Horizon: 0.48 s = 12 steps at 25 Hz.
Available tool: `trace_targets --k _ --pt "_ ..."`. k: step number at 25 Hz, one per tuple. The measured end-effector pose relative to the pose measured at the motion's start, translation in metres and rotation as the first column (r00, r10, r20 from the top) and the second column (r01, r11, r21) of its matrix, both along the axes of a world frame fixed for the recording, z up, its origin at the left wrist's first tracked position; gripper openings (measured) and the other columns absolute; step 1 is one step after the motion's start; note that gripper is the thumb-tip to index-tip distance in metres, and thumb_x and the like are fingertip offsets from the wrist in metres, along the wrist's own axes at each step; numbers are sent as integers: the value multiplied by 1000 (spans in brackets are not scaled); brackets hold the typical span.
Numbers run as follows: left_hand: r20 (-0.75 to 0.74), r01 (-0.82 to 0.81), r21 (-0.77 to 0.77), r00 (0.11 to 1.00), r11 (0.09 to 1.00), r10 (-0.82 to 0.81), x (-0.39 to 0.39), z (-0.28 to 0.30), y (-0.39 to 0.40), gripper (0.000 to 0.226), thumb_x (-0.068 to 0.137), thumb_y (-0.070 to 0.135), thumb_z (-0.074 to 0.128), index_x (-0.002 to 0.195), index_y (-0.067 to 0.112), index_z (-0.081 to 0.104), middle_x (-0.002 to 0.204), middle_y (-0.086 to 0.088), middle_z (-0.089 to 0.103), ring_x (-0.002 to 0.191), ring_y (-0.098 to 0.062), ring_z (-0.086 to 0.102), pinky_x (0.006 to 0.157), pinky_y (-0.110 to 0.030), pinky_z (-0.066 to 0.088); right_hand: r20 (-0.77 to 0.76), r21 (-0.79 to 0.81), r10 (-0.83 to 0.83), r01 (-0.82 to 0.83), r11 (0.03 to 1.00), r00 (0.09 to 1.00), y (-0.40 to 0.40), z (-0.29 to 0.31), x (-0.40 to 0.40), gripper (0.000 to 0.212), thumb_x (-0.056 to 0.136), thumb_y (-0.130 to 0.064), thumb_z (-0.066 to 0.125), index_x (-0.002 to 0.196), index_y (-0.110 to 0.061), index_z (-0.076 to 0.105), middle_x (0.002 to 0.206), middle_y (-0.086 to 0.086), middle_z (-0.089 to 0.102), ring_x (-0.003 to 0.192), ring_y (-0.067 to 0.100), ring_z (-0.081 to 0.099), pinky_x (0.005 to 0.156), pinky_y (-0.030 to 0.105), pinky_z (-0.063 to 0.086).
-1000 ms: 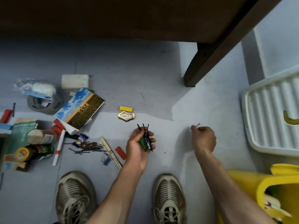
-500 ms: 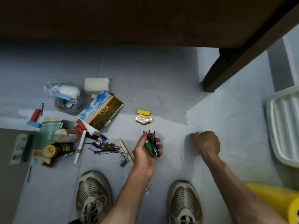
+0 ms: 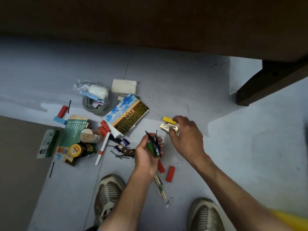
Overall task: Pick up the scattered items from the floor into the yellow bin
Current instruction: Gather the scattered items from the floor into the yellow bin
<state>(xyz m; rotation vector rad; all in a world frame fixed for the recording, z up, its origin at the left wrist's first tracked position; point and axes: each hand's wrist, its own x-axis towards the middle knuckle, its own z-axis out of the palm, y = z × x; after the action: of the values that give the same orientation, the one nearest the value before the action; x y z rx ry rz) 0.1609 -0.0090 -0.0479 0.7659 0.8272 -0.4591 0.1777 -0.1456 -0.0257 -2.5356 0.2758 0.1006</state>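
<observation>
The right hand (image 3: pixel 185 135) has left the bare patch of floor where it was pinching at a pin 0.5 s ago and now sits over the gold clip (image 3: pixel 166 128), fingers curled down onto it, thumb at its near edge; the clip still touches the floor. The yellow block (image 3: pixel 169 120) lies just beyond the clip, touching the fingertips. The left hand (image 3: pixel 147 153) has not let go: it still clutches the green block (image 3: pixel 152 147) with a bunch of black hairpins (image 3: pixel 155 142) sticking up from it, just nearer to the person than the clip.

More of the near floor shows now: 2 red blocks (image 3: pixel 170 173) and a paper-sleeved pair of chopsticks (image 3: pixel 160 189) lie nearer than the clip, between the 2 shoes (image 3: pixel 109 192). Only a corner of the yellow bin (image 3: pixel 290 219) shows, far to the right of the clip at the person's side.

Left of the clip is the main scatter: a picture book (image 3: pixel 126 114), loose hairpins (image 3: pixel 122 155), a white-and-red marker (image 3: pixel 102 150), 2 jars (image 3: pixel 86 150), a tape roll (image 3: pixel 96 105), a white sponge (image 3: pixel 124 86).

The floor (image 3: pixel 183 77) is pale grey, with a dark wooden table (image 3: pixel 150 22) over its far side and a table leg (image 3: pixel 266 82) beyond and right of the clip.
</observation>
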Motion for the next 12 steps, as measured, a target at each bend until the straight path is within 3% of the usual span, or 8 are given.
trace_targets --k 2,5,9,12 --pt "8 -3 32 1000 999 3 3 -1 17 29 97 30 41 84 17 64 72 -6 66 56 -18 57 50 -26 41 -145 -209 252 -278 937 957 0 -28 21 50 93 -33 55 141 -23 44 144 4 45 119 30 45 94 40 42" --pt "10 -35 73 999 997 34 1 -6 40 30 98 29 40 85 16 63 73 -7 66 59 -19 56 52 -27 40 -201 -301 335 -384 873 920 9 -57 27 33 99 -26 46 131 -17 50 127 10 51 108 32 49 86 41 44" --pt "-13 -78 84 997 993 79 -8 -4 48 30 98 28 40 85 16 64 74 -7 66 60 -20 57 53 -27 41 -200 -22 113 -119 993 973 13 -57 8 25 98 -23 50 117 -7 56 113 15 54 99 33 54 82 38 45" --pt "-30 -139 59 990 989 141 -18 0 54 29 98 28 42 84 17 64 74 -7 66 61 -19 58 54 -28 42 -330 280 -4 101 955 944 7 -50 -12 16 94 -21 60 104 -10 62 100 8 58 85 23 60 72 30 50"
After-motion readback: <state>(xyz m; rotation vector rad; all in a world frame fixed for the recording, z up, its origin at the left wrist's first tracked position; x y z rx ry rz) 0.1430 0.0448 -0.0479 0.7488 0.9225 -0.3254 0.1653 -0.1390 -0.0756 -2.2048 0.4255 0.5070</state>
